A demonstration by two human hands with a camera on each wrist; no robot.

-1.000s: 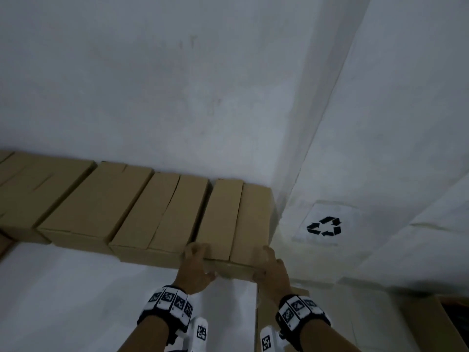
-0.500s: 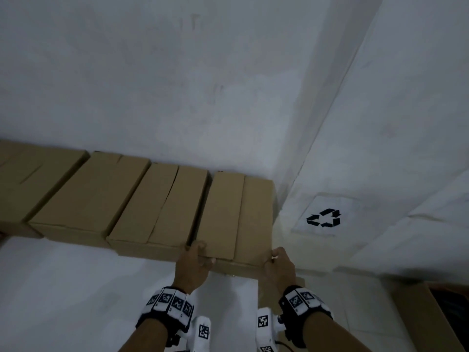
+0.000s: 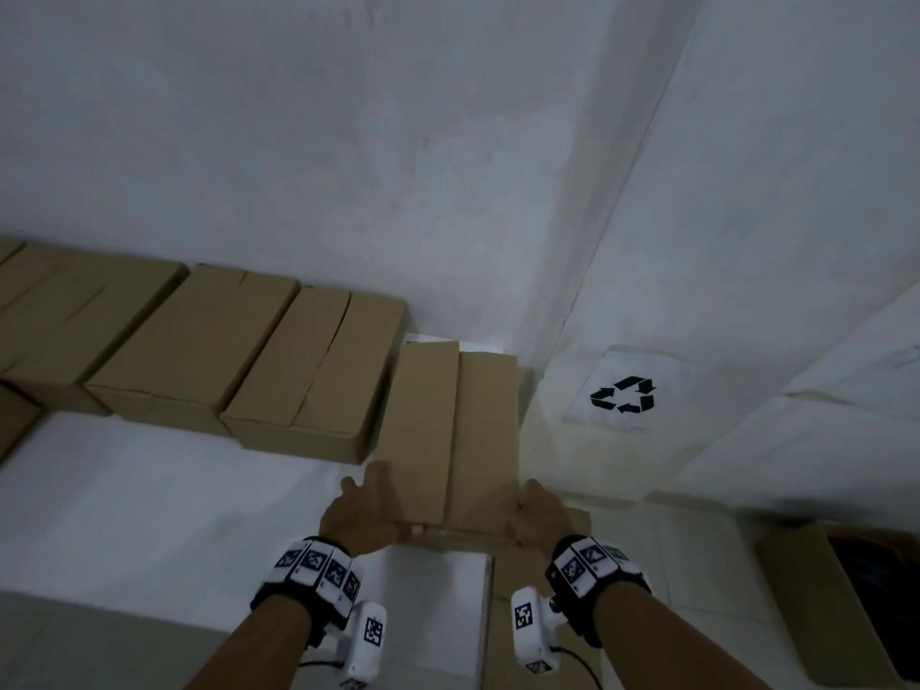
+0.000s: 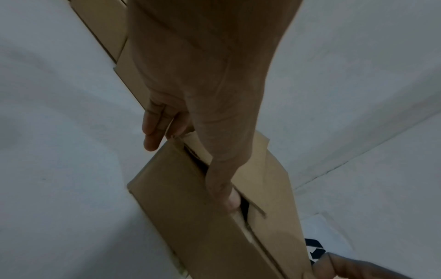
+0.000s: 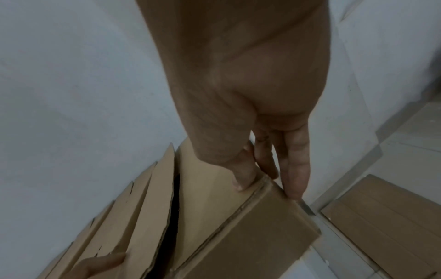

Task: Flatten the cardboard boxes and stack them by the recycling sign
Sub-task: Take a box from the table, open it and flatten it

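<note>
- Box point(image 3: 450, 430), end one of the row along the wall, sits pulled toward me, proud of its neighbours, its near end over the white ledge point(image 3: 438, 590).
- My left hand point(image 3: 361, 515) grips its near left corner: thumb on the top flap, fingers curled down the side.
- My right hand point(image 3: 540, 515) grips the near right corner, thumb pressed on the top flap, fingers running down the outer side face.
- Top flaps meet along a seam that gapes dark in both wrist views.
- Left edge lies just beside the next box point(image 3: 318, 376); two more boxes point(image 3: 194, 341) run on leftward, touching.
- Right edge stands clear of the side wall, where the recycling sign point(image 3: 623, 394) is stuck low near the corner.
- Open floor point(image 3: 697, 565) lies below the sign; flat cardboard point(image 5: 391, 213) already rests there.
- Another brown carton point(image 3: 821, 610) sits at lower right, cut off by the frame.
- Row's far-left end is cropped; the box's underside and my fingertips beneath it are hidden. Light is dim throughout.
</note>
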